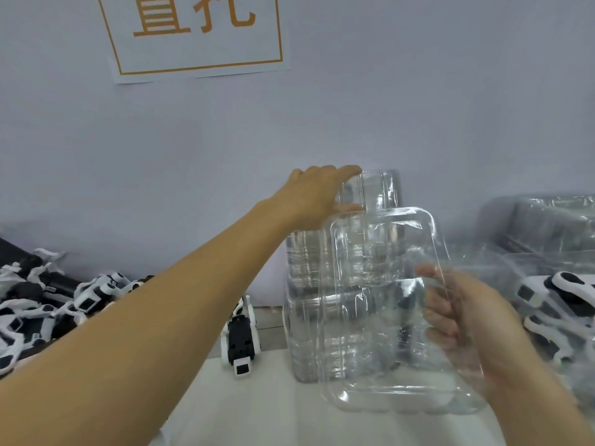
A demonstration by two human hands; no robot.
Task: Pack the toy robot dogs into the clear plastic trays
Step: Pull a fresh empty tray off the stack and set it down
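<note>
Holding: my right hand [457, 320] fingers grip one clear tray [386, 304], long axis upright
Steadying: left hand [315, 197] curled on tray stack [322, 333]
Dog [240, 342]: 9 o'clock of tray, nearer my left

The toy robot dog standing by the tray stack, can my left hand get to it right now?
Probably yes: the toy robot dog stands uncovered left of the tray stack, under the left hand, which rests on the stack's top and must let go.
</note>
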